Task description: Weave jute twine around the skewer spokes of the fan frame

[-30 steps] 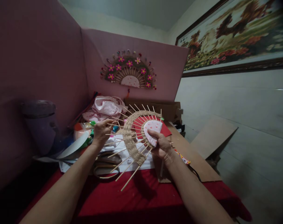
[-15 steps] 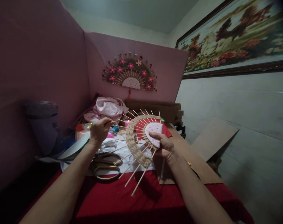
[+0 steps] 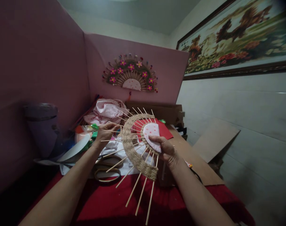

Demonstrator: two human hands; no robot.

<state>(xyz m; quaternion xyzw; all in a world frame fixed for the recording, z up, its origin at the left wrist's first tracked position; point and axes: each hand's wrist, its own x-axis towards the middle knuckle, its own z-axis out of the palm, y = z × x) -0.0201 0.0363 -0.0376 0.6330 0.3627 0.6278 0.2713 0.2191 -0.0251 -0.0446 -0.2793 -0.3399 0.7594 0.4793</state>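
Observation:
A half-round fan (image 3: 131,150) of pale sticks hangs over the table, tilted, its sticks spreading left and down. Twine is woven through the sticks in a broad curved band, and a white half-round fabric pad (image 3: 151,129) with pinkish-red spots covers the hub. My right hand (image 3: 167,149) grips that pad, thumb on its face and fingers behind. My left hand (image 3: 105,133) is closed in a pinch at the band's left edge, among the stick ends. A thin twine strand appears to run from its fingertips to the band, though it is hard to make out now.
Large scissors (image 3: 107,175) lie on white material over the red tablecloth (image 3: 98,201). A red sheet (image 3: 165,131) and cardboard (image 3: 197,163) are behind and right. Pink cloth (image 3: 110,110) and bagged supplies are piled at the back left. A finished flowered fan (image 3: 131,73) hangs on the pink panel.
The fan has come nearer and turned slightly, its lower sticks now reaching further down. My left hand has moved a little right and down, closer to the woven band. My right hand keeps its grip.

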